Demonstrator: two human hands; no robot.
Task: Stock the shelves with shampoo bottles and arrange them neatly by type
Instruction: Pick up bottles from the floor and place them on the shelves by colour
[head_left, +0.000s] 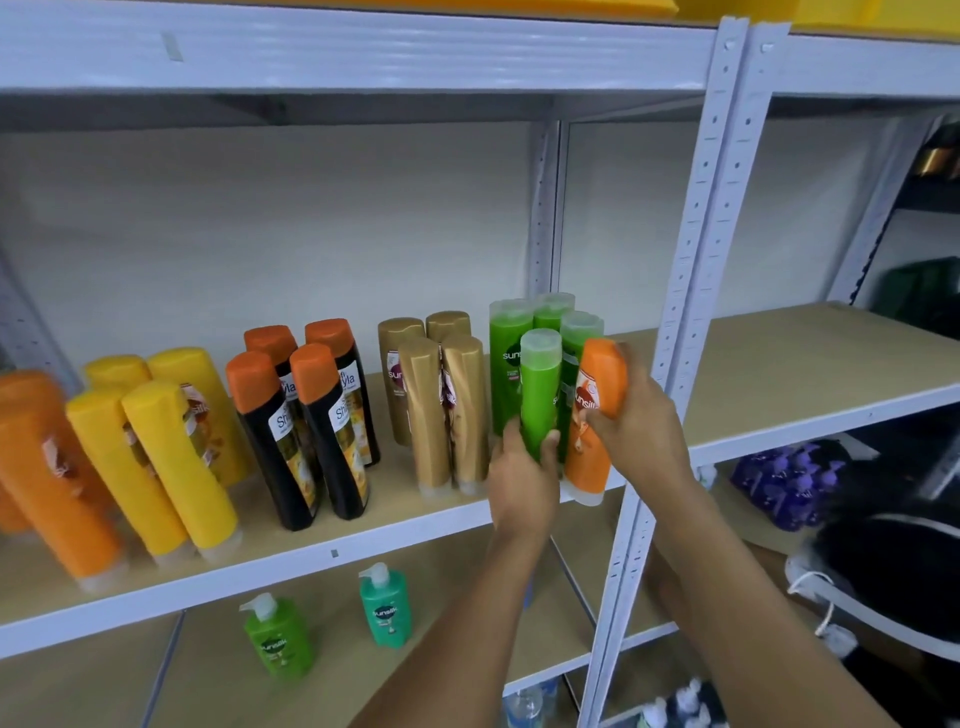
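Two hands at middle shelf (395, 525) | left hand (522, 475) grips green bottle (540, 395) at front of green group | right hand (636, 421) grips orange bottle (595, 421) just right of it, base near shelf edge | other bottles grouped by colour leftward.

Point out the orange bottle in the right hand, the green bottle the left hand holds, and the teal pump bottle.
orange bottle (592, 457), head view, lower body under the label.
green bottle (540, 395), head view, mid body.
teal pump bottle (387, 610), head view, front label.
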